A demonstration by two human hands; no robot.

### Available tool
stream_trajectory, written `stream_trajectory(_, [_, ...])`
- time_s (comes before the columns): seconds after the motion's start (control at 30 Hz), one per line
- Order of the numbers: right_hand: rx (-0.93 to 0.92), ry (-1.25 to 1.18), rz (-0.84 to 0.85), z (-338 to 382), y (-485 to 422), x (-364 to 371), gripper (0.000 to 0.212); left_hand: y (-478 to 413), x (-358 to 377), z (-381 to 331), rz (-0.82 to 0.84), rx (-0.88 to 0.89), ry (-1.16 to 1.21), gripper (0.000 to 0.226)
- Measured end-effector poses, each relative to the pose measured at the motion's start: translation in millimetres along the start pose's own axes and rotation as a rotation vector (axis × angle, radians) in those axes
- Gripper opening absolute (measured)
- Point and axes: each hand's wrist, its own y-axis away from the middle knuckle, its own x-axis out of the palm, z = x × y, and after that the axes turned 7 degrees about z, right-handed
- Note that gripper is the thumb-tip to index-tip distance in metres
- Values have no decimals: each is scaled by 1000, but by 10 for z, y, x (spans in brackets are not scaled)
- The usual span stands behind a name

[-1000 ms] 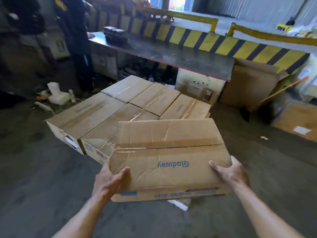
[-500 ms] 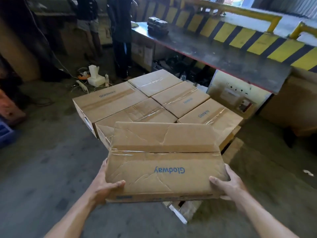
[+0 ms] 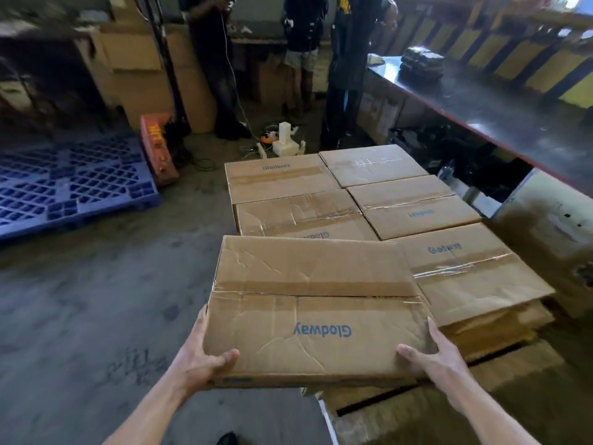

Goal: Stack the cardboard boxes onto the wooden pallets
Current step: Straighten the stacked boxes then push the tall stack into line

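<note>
Gripping the near corners of a flat brown cardboard box (image 3: 314, 303) printed "Glodway", the left hand (image 3: 205, 364) lays its thumb over the top face with the palm against the side. The right hand (image 3: 433, 358) clasps the opposite corner the same way. The hold matches that of half a second ago.

The carried box sits level in the air, closer to the stack than before. Its far edge now hides the near part of the front-left box. The view has swung leftward since then, so the stack lies ahead and to the right.

That stack is five brown cardboard boxes (image 3: 414, 205) packed edge to edge in one layer on a wooden pallet (image 3: 500, 332). Its bare boards show below the right hand. Every box, the carried one too, is closed and sealed with clear tape along the flap seam, so what is inside cannot be told.

Farther left, a blue plastic grid pallet (image 3: 70, 184) has come into view on the grey concrete floor (image 3: 96, 316). An orange metal casing (image 3: 158, 149) stands at its far corner. On the right runs a dark-topped desk (image 3: 513, 123) carrying a black stack of packs (image 3: 422, 64). Several people (image 3: 300, 43) stand beyond the boxes.
</note>
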Motion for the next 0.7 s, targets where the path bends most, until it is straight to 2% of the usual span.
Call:
stream_trajectory(0.13, [-1,87,149,-180,-39,-235,103,494,496,279,-124,-79,17,101])
stream_trajectory(0.23, [10,152,226,-268,-101,-291,103,781,771,476,-183,-157,3,113])
stream_trajectory(0.33, [35,212,271,-321,-188,-292,103,850,927,544,-227,-208,38,113])
stream_trajectory(0.5, [38,298,246,-301,-490,-385,102,514,1029,484,-225,-297,50,107])
stream_trajectory(0.7, [76,338,190,-102,-1049,-527,101,-198,1079,357,-204,-288,83,104])
